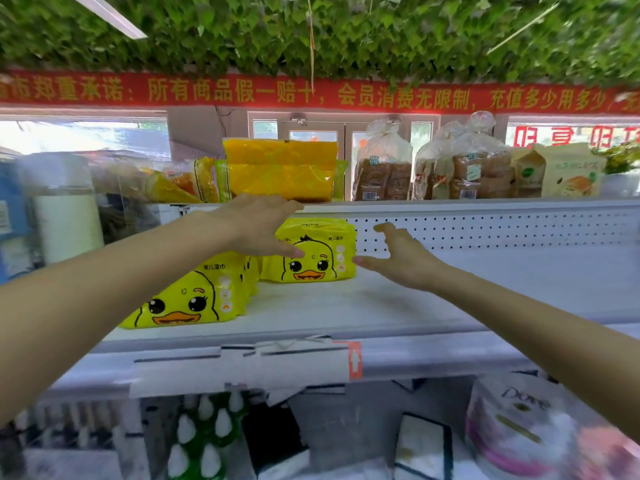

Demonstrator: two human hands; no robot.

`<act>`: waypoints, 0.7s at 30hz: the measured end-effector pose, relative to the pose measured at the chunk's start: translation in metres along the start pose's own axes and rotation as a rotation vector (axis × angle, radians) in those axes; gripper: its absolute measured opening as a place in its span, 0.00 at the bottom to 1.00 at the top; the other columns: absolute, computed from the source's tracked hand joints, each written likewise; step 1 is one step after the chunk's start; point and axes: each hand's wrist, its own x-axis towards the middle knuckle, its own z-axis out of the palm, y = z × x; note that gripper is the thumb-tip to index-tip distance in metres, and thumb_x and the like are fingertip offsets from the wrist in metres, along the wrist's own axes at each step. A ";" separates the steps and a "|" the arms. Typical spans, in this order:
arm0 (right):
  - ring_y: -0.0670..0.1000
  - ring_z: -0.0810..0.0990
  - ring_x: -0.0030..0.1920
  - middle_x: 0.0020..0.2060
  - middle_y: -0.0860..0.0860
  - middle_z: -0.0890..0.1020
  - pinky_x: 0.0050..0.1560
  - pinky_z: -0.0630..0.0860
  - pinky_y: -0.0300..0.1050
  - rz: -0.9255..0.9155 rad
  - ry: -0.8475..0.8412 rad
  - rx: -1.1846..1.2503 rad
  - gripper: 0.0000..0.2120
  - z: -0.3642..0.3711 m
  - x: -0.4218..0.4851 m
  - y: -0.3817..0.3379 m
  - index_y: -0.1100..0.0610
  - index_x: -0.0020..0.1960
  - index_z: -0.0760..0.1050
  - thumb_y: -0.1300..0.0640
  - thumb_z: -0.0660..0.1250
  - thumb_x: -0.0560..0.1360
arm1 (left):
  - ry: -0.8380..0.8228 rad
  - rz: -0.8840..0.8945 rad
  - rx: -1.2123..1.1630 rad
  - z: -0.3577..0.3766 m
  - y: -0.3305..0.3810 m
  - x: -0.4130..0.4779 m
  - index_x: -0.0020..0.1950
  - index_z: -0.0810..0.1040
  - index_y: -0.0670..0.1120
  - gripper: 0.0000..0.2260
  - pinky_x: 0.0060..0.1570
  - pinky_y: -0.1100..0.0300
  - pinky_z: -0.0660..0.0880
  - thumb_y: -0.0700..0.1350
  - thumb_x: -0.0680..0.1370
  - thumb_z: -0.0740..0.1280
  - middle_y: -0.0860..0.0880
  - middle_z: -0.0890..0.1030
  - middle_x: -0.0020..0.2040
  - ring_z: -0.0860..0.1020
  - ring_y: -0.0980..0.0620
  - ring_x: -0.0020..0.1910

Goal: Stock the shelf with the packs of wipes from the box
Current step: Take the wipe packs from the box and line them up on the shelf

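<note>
The left hand (263,226) touches and the right hand (398,258) flanks a pack of wipes (311,258) standing at the back of the shelf (450,299). Both hands are open-fingered and grip nothing. Placing seems done; the next move is likely fetching another from the box, unseen here.

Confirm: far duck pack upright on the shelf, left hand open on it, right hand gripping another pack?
No. The head view shows the right hand open and empty beside the far duck pack, which stands upright on the shelf, left hand open on it.

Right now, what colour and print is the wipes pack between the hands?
The wipes pack is bright yellow with a cartoon duck face and orange beak; head view.
</note>
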 end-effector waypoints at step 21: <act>0.55 0.56 0.76 0.78 0.54 0.53 0.73 0.56 0.53 -0.501 -0.207 -0.543 0.48 -0.028 -0.234 0.110 0.52 0.79 0.41 0.25 0.40 0.67 | -0.171 0.134 -0.212 0.004 0.232 -0.142 0.80 0.45 0.52 0.40 0.74 0.55 0.54 0.70 0.74 0.55 0.49 0.52 0.80 0.55 0.49 0.77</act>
